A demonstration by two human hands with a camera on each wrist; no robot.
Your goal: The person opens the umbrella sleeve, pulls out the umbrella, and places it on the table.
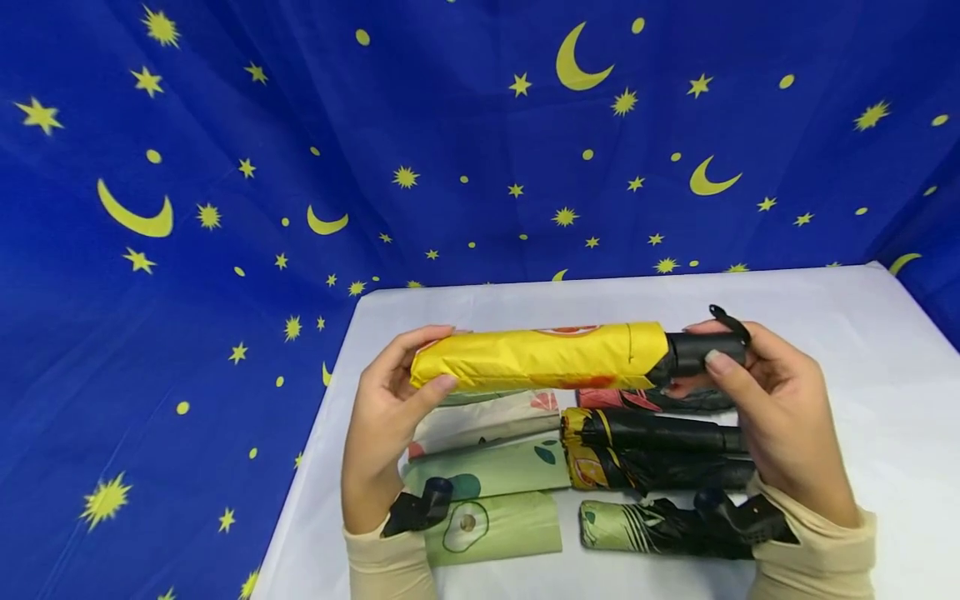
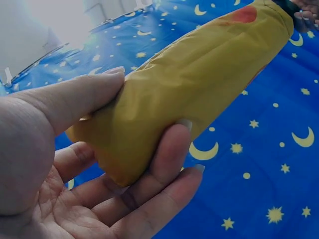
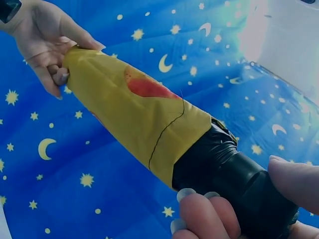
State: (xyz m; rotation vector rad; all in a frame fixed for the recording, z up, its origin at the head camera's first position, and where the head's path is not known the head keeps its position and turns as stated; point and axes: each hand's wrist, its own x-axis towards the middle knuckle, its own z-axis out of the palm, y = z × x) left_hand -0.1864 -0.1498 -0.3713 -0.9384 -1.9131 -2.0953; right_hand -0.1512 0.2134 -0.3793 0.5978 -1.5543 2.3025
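A folded umbrella sits in a yellow fabric sleeve, held level above the table. Its black handle and a little dark cloth stick out of the sleeve's right end; a wrist strap hangs off the handle. My left hand grips the closed left end, thumb on the near side and fingers behind, as the left wrist view also shows. With thumb and fingers my right hand holds the handle. Orange-red fruit prints mark the yellow cloth.
Beneath the hands, on a white table, lie several flat sleeves, among them an avocado-print one and a pale green one. To their right lie several folded umbrellas, including a black-and-yellow one and a green-and-black one. Blue star-patterned cloth hangs behind.
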